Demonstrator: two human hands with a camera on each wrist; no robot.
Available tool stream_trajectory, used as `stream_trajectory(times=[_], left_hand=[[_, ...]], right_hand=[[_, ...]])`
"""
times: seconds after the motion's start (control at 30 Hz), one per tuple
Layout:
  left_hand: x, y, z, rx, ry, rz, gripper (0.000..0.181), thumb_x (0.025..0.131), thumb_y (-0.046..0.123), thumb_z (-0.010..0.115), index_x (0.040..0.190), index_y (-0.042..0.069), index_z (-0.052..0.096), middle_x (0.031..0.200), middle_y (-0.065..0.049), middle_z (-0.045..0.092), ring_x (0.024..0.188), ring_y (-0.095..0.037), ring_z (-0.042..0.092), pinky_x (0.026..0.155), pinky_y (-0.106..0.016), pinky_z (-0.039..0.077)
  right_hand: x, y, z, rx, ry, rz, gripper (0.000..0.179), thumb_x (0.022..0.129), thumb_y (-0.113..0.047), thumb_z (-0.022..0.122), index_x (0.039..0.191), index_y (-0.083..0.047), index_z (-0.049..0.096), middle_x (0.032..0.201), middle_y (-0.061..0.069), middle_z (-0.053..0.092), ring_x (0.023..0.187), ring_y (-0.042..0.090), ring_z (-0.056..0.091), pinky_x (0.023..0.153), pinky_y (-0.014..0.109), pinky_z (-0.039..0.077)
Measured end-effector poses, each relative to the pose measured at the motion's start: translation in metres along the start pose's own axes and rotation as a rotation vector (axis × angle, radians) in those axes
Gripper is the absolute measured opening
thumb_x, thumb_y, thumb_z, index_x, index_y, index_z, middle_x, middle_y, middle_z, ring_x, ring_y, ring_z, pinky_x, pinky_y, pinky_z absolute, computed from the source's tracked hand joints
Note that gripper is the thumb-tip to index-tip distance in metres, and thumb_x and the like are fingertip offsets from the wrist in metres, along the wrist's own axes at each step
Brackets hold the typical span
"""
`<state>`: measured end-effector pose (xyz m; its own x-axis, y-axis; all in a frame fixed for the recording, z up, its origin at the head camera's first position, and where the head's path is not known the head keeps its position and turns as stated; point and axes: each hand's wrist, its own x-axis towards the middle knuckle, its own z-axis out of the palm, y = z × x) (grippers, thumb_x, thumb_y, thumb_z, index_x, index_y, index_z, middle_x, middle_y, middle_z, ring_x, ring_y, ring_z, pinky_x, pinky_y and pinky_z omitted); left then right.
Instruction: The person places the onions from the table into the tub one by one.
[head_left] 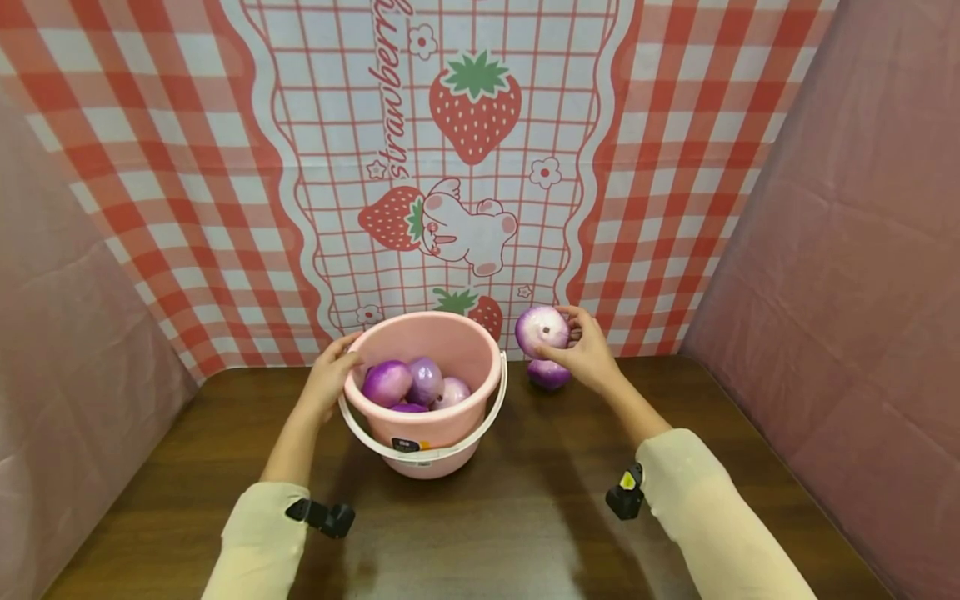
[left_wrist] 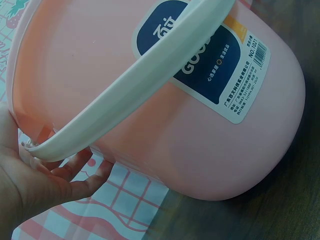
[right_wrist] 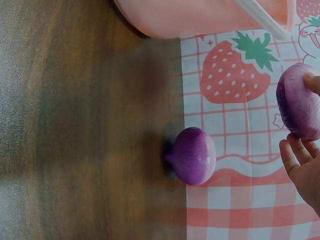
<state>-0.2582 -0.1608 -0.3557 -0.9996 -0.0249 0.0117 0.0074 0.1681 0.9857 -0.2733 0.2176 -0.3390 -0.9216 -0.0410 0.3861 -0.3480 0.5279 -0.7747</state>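
Note:
A pink bucket [head_left: 423, 433] stands on the table, with several purple onions [head_left: 387, 383] inside. My left hand [head_left: 330, 379] grips its rim at the left; in the left wrist view the hand [left_wrist: 37, 185] has its fingers on the outer wall beneath the handle's end. The white handle [left_wrist: 135, 82] hangs down across the front. Right of the bucket, my right hand [head_left: 588, 350] holds a purple and white onion [head_left: 540, 327] in the air between thumb and fingers. Another purple onion [right_wrist: 194, 156] lies on the table below it, its pointed tip showing in the right wrist view.
Behind the dark wooden table [head_left: 525, 517] hangs a red and white checked cloth [head_left: 675, 167] printed with strawberries. Pink cloth walls [head_left: 840, 250] close in both sides. A dark blue label [left_wrist: 207, 75] is stuck to the bucket's front.

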Motion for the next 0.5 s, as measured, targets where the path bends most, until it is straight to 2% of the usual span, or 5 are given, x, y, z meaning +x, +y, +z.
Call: stream_trajectory(times=[0.2, 0.5], left_hand=[[0.0, 0.0, -0.001, -0.001, -0.002, 0.001, 0.056, 0.09, 0.012, 0.045, 0.145, 0.012, 0.034, 0.138, -0.022, 0.04, 0.12, -0.028, 0.044, 0.093, -0.022, 0.044], [-0.001, 0.0, 0.0, -0.004, -0.006, 0.009, 0.056, 0.09, 0.012, 0.045, 0.145, 0.011, 0.034, 0.139, -0.021, 0.04, 0.122, -0.029, 0.044, 0.098, -0.026, 0.044]], right_hand=[[0.001, -0.006, -0.002, -0.009, -0.014, 0.011, 0.075, 0.07, -0.023, 0.081, 0.133, -0.007, 0.044, 0.111, 0.018, 0.046, 0.102, 0.031, 0.05, 0.082, 0.037, 0.048], [0.004, -0.013, -0.001, 0.005, -0.018, 0.01, 0.075, 0.069, -0.023, 0.082, 0.133, -0.009, 0.044, 0.114, 0.018, 0.048, 0.102, 0.031, 0.052, 0.081, 0.037, 0.05]])
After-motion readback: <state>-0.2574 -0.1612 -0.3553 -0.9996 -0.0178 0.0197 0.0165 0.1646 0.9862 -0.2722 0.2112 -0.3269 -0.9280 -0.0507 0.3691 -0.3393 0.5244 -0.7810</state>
